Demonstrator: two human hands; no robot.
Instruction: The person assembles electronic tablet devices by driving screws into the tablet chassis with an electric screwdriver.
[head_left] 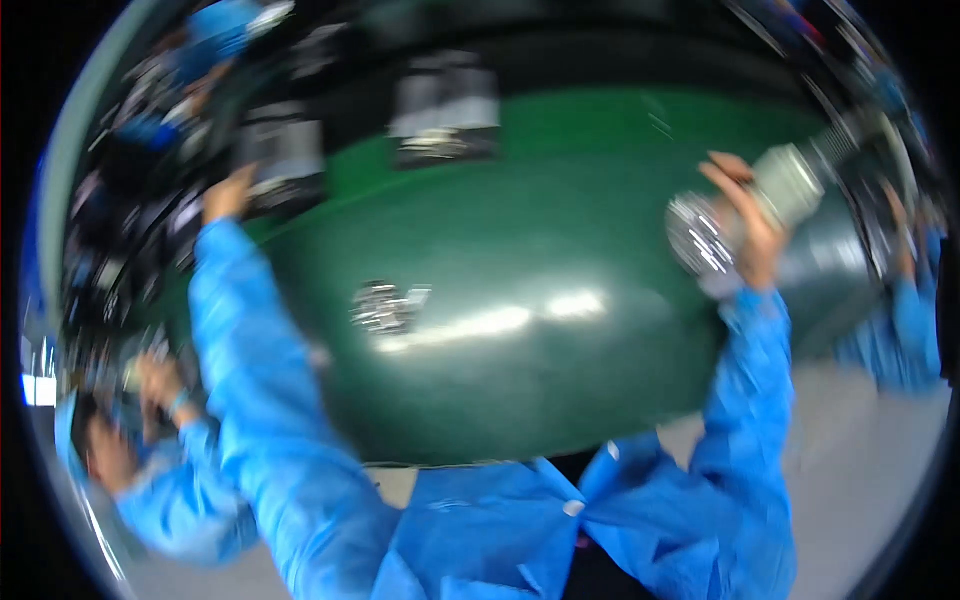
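At the far left, my left hand (230,195) reaches to the near left edge of a dark tray (285,195) with pale grey pieces in it. Blur smears its fingers, so its grip is unclear. On the right, my right hand (757,225) is curled at a shiny round metal part (698,235) and appears to hold it above the table. Right beside that hand is a pale, thick cylinder (790,185) with a dark ribbed end. A second shiny metal part (380,307), with a small light tab, lies on the green table left of the middle.
The green table (480,390) curves across the view, with bright glare on it. Another dark tray with pale pieces (445,110) sits at the far edge. People in blue work at the lower left (175,490) and far right (905,320). Blurred clutter fills the left side.
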